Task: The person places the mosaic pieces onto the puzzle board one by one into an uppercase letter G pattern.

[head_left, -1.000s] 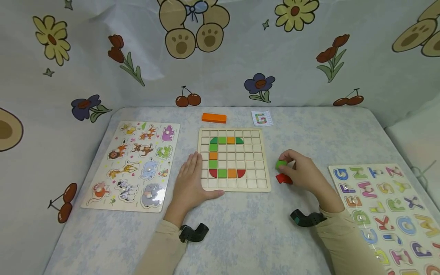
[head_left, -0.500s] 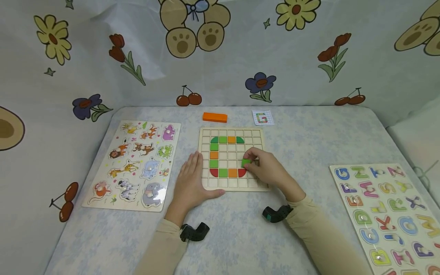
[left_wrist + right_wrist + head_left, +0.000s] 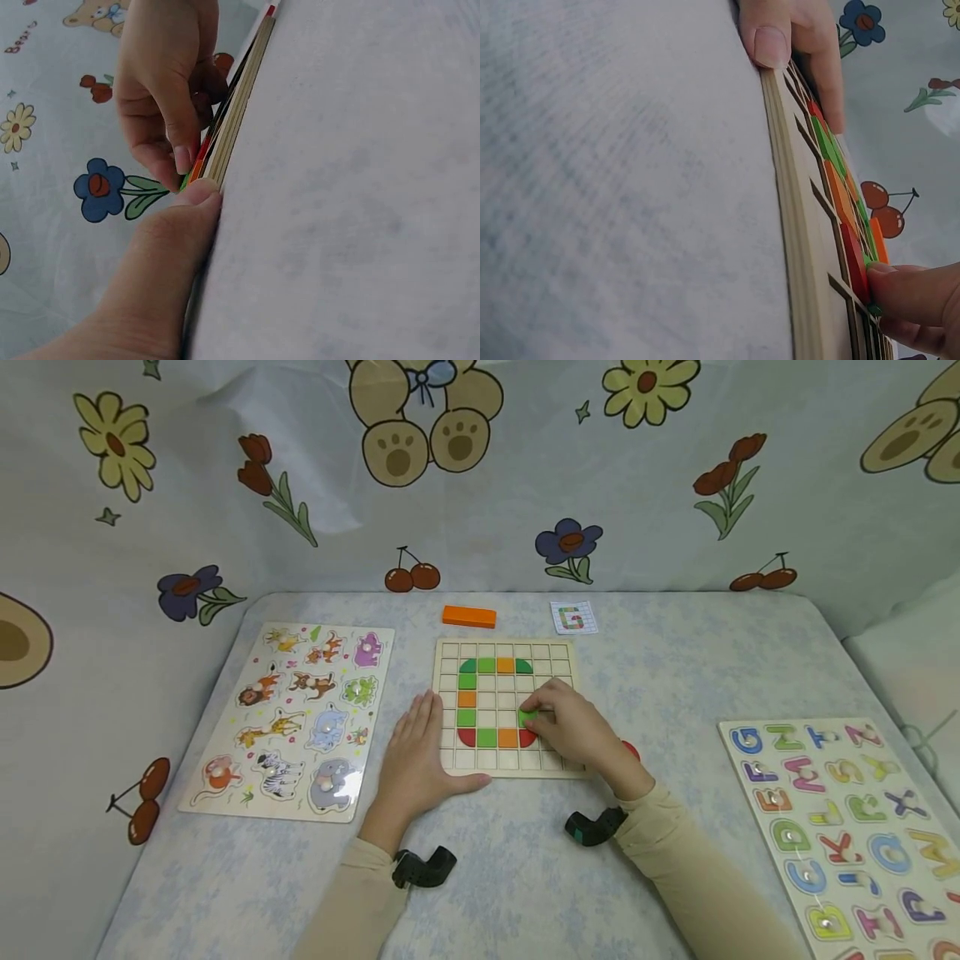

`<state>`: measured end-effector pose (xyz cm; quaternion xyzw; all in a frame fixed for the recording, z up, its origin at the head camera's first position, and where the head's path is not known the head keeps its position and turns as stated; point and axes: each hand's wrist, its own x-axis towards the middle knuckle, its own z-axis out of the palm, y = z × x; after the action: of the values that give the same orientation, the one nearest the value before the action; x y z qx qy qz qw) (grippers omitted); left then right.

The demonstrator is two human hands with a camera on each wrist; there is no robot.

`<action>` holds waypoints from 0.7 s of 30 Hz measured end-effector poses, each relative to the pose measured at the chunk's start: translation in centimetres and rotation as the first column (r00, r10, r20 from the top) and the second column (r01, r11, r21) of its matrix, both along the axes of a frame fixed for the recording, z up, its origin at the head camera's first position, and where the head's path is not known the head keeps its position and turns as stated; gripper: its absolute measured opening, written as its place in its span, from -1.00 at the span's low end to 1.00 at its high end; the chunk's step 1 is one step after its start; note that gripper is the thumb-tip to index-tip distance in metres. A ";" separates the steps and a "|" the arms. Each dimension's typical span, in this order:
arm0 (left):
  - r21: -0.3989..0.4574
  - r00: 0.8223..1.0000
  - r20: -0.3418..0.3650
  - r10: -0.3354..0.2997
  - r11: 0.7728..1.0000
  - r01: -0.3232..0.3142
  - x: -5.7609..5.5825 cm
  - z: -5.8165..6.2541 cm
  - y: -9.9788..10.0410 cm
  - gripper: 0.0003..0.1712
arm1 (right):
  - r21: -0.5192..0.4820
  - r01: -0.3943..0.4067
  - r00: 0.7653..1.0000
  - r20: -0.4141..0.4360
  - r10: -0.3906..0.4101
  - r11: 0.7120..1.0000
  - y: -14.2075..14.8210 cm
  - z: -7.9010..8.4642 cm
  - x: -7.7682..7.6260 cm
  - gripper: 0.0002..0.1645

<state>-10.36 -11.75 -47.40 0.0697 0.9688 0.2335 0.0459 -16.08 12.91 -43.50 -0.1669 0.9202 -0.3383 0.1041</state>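
A wooden grid board (image 3: 495, 700) lies mid-table, with green, orange and red tiles forming a C-like outline. My left hand (image 3: 412, 756) rests along its left side with fingers straight, the thumb at the front edge. In the left wrist view that thumb (image 3: 169, 255) lies against the board's side. Thumb and fingertips of my right hand (image 3: 576, 725) pinch a green square tile (image 3: 527, 718) at the cell just behind the front-right red rounded tile (image 3: 528, 737). Seen from the right wrist, fingers partly cover the green tile.
A red piece (image 3: 632, 749) shows past my right wrist, mostly hidden. Behind the board lie an orange block (image 3: 469, 616) and a pattern card (image 3: 574, 617). An animal puzzle (image 3: 300, 727) sits on the left, a letter puzzle (image 3: 847, 827) on the right.
My right hand has carried the green tile leftward from beside the red pieces onto the board, then slightly further left into the cell. My left hand stays in place.
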 end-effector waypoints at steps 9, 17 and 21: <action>-0.005 1.000 0.001 0.000 1.000 0.000 0.0 0.0 0.0 0.63 | 0.006 -0.045 0.999 -0.001 0.045 0.999 1.9 1.0 1.0 -0.73; -0.002 1.000 -0.004 -0.003 1.000 0.003 0.1 -0.1 0.0 0.63 | 0.062 0.037 0.999 0.017 -0.038 0.997 6.6 2.0 2.3 -0.58; -0.005 1.000 -0.002 0.000 1.000 0.000 0.1 -0.1 0.0 0.63 | 0.115 0.091 0.995 0.032 -0.095 0.989 9.0 2.3 3.2 -0.56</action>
<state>-10.24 -11.75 -47.47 0.0701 0.9694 0.2309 0.0451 -12.92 21.94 -41.25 -0.1113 0.9426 -0.2931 0.1145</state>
